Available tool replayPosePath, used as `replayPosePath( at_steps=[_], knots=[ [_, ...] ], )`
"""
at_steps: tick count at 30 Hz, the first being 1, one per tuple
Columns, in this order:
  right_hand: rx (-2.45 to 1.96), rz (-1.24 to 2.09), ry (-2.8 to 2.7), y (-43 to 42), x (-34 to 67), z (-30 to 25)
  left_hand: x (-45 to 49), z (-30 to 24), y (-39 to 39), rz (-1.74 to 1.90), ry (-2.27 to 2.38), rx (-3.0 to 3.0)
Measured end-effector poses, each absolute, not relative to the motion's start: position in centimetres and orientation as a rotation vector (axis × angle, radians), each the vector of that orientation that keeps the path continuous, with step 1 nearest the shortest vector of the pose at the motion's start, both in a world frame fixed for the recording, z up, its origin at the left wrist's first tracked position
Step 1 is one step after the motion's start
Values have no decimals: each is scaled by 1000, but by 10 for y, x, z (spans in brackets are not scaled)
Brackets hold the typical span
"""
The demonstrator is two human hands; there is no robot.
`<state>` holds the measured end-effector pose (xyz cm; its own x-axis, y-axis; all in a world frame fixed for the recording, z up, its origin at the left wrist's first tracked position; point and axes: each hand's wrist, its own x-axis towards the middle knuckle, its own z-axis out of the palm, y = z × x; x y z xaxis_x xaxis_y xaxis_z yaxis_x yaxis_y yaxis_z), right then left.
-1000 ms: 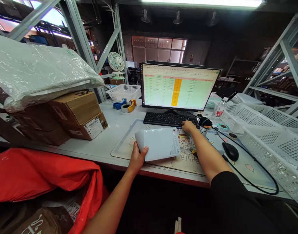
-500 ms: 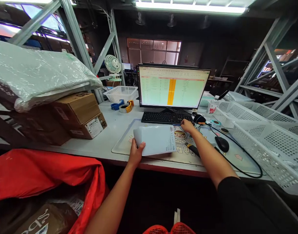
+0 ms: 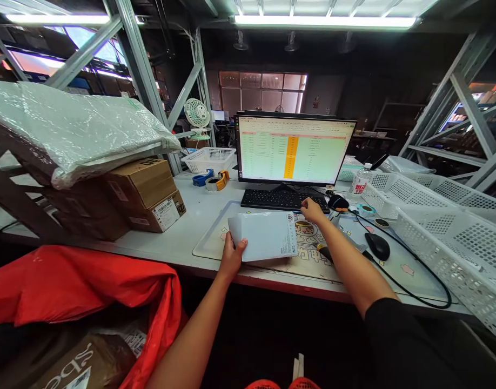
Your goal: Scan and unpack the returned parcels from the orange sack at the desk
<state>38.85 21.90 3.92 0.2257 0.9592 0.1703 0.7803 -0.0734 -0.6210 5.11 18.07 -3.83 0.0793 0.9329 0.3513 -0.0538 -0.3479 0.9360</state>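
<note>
White plastic mailer [image 3: 262,236] sits in the person's left hand [image 3: 233,258], which grips it at its near left corner and holds it almost flat above a cartoon-printed desk mat [image 3: 215,243], close to the red front edge of the table [image 3: 195,216]. A printed label runs along the mailer's right end. The right hand [image 3: 313,210] is narrow, its fingers curled down at the near right corner of a black keyboard [image 3: 280,200]; whether they grip anything cannot be told. Beside the right forearm, a yellow-and-black tool handle [image 3: 323,251] lies on the mat, partly hidden. Below the table's front edge on the left, a red bag [image 3: 78,281] slumps beside a cardboard parcel [image 3: 89,359]. Along the right side, a black mouse [image 3: 376,246] trails its cable in front of white plastic baskets [image 3: 446,243]. Stacked cardboard boxes [image 3: 145,186] stand at the left edge under a plastic-wrapped package [image 3: 69,129]. Farther back stand a monitor [image 3: 294,151] showing a spreadsheet with an orange column, a tape dispenser [image 3: 218,181], a water bottle [image 3: 361,181], and, past the far left corner, a small white fan [image 3: 197,113].
</note>
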Motion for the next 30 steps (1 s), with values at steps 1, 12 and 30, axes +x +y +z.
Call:
replayPosePath(
  at_steps=[1,12,30],
  knots=[
    [-1846,428,-1632,209,382,39,50,-38,180,1409,907,1472],
    [-1078,1348,-1629,28,364,5,32,-34,166,912,519,1426],
    [-1644,839,-1154,-261,355,-47,205,61,34,308,-39,2148]
  ],
)
